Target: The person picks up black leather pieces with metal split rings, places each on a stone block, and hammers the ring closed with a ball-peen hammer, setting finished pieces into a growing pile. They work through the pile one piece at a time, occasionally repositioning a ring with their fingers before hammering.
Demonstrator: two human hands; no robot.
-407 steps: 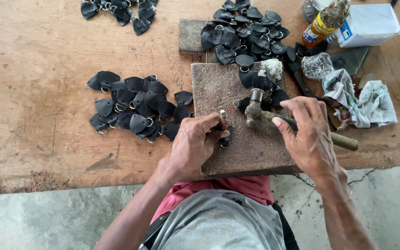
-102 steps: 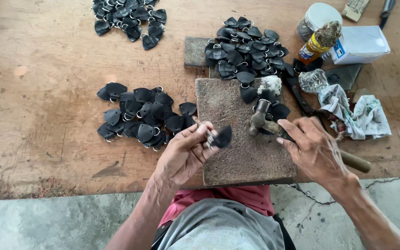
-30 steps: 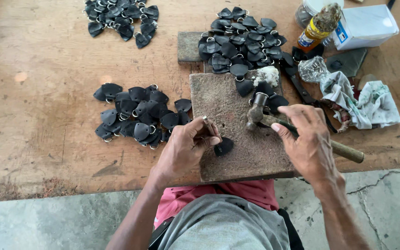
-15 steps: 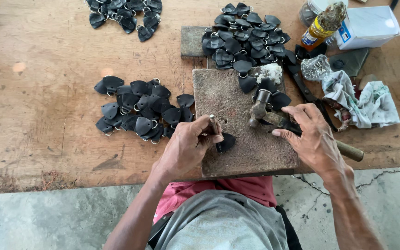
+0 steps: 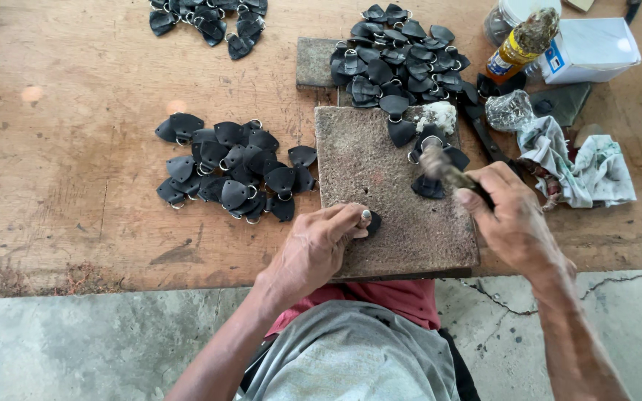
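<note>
My left hand point(image 5: 319, 249) grips a small metal punch point(image 5: 365, 215) upright on a black leather tab point(image 5: 373, 223) that lies on the brown pounding block point(image 5: 369, 163). My right hand point(image 5: 510, 219) holds a hammer point(image 5: 440, 165) raised above the block, its head blurred with motion. A pile of black leather tabs with metal rings point(image 5: 235, 167) lies left of the block. A larger pile point(image 5: 399, 52) sits behind it.
A third pile of tabs point(image 5: 209, 18) lies at the far left top. A yellow bottle point(image 5: 518, 44), a white box point(image 5: 588, 48), a crumpled foil ball point(image 5: 508, 111) and rags point(image 5: 585, 167) crowd the right. The wooden table's point(image 5: 61, 178) edge meets a concrete floor point(image 5: 76, 341).
The hammer has lifted off the block and swings, blurred. My left hand has tightened on the punch over the tab.
</note>
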